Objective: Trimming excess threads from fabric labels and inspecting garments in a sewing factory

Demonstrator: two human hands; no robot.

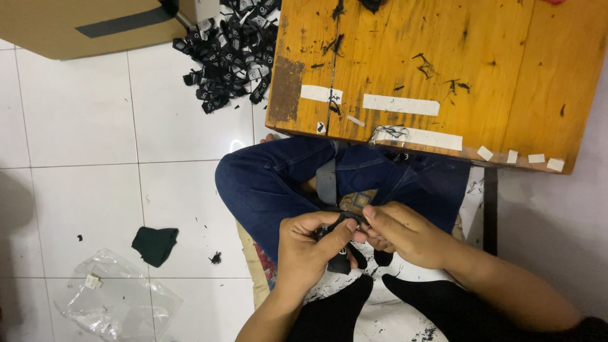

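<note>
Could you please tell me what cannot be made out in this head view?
- Small black piece: mostly covered by left hand and right hand.
- Cardboard box: cut off by top edge.
- Heap of black labels: printing too small.

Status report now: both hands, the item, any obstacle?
Left hand and right hand both pinch small black fabric piece over lap. Nothing blocks them.

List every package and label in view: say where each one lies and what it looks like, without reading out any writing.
Cardboard box: top left on the floor, brown, dark tape strip.
Pile of woven labels: floor beside the wooden table, small, black with white marks.
Black label: pinched between left hand and right hand.
Plastic bag: bottom left floor, clear, crumpled.
White tape strips: table's near edge, rectangular.
</note>
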